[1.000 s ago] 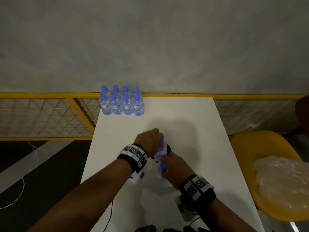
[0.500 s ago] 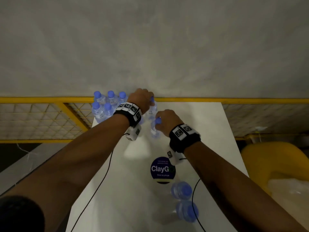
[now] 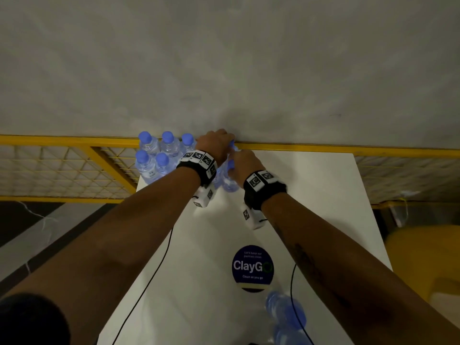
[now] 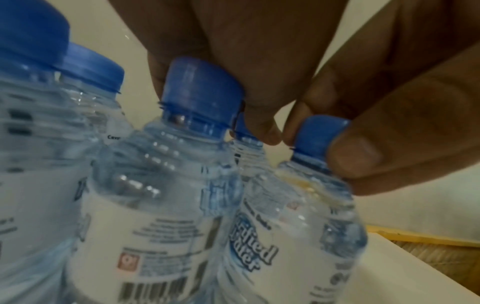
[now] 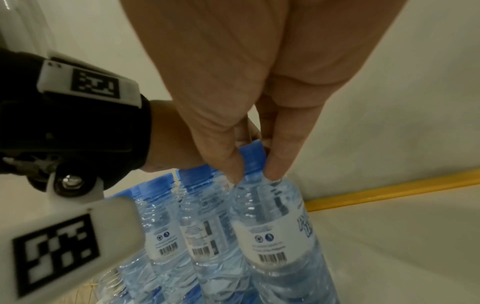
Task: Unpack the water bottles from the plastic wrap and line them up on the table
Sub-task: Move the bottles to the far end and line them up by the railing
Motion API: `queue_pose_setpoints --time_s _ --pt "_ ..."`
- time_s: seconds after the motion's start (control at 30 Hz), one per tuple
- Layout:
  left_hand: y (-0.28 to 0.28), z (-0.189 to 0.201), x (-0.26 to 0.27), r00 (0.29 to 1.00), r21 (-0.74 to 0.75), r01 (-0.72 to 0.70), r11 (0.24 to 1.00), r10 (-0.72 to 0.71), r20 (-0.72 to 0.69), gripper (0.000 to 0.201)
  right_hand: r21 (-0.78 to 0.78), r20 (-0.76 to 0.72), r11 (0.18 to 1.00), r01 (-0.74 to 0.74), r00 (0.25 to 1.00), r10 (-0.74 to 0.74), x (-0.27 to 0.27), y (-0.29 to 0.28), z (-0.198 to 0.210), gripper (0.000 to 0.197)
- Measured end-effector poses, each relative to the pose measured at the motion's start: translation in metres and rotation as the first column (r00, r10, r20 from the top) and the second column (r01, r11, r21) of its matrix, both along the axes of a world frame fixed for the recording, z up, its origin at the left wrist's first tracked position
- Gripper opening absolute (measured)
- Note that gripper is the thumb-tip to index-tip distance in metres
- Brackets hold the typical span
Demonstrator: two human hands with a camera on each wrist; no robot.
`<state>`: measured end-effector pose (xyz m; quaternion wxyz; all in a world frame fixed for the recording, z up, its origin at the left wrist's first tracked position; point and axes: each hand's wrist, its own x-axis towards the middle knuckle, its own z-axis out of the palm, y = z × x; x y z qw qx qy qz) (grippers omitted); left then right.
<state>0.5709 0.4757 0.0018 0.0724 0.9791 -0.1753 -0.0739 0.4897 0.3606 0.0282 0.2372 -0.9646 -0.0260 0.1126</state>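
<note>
Several clear water bottles with blue caps stand grouped at the far left corner of the white table. My left hand reaches over the group's right end. In the left wrist view my left hand pinches one bottle's blue cap between thumb and finger. My right hand pinches the cap of another bottle just in front. The right wrist view shows my right hand holding this bottle upright beside the row. Two more bottles lie blurred at the near edge.
A yellow railing with wire mesh runs along the table's far edge, under a grey wall. A round blue ClayGo sticker sits mid-table. Thin black cables cross the table. A yellow chair stands at the right.
Both hands carried a bottle each from the middle of the table to the far edge. In the last half second the right hand moved its bottle up close to the left hand and the group.
</note>
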Motion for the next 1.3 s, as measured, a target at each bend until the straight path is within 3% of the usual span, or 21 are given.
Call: queue_pose_setpoints --time_s 0.27,0.47,0.57,0.7,0.87,0.93,1.17,1.3 --pt "-0.003 0.004 -0.001 0.999 0.038 0.019 0.999 -0.017 -0.051 0.031 -0.004 -0.014 1.0 -0.003 1.0 0.003 0.006 -0.001 -0.001 0.061" --pt "0.0 0.014 -0.009 0.998 0.059 0.028 0.998 -0.025 -0.058 0.039 -0.038 -0.043 0.999 0.003 0.999 -0.005 0.006 0.0 0.008 0.044" --pt "0.005 0.021 -0.021 0.999 -0.012 0.018 1.0 -0.018 0.036 0.045 0.012 -0.014 1.0 0.011 1.0 -0.011 -0.007 -0.006 0.01 0.048" --pt "0.008 0.035 -0.049 0.989 -0.144 0.015 0.989 0.006 0.145 0.039 -0.054 -0.003 0.997 0.054 0.999 -0.054 -0.036 -0.023 0.026 0.041" --pt "-0.005 0.049 -0.112 0.963 -0.277 0.208 0.938 -0.147 0.226 0.037 -0.11 0.052 0.994 -0.001 0.999 0.007 -0.089 -0.043 0.05 0.044" --pt "-0.015 0.05 -0.145 0.951 -0.302 0.265 0.916 -0.198 0.237 0.024 -0.125 0.036 0.992 -0.008 0.999 0.013 -0.116 -0.05 0.062 0.041" --pt "-0.046 0.07 -0.259 0.948 -0.375 0.305 0.875 -0.316 0.034 0.023 -0.121 -0.063 0.992 -0.033 0.998 0.025 -0.23 -0.081 0.078 0.04" --pt "-0.056 0.066 -0.308 0.898 -0.388 0.33 0.861 -0.412 -0.151 0.025 -0.076 -0.139 0.994 -0.074 0.988 0.063 -0.3 -0.1 0.08 0.034"
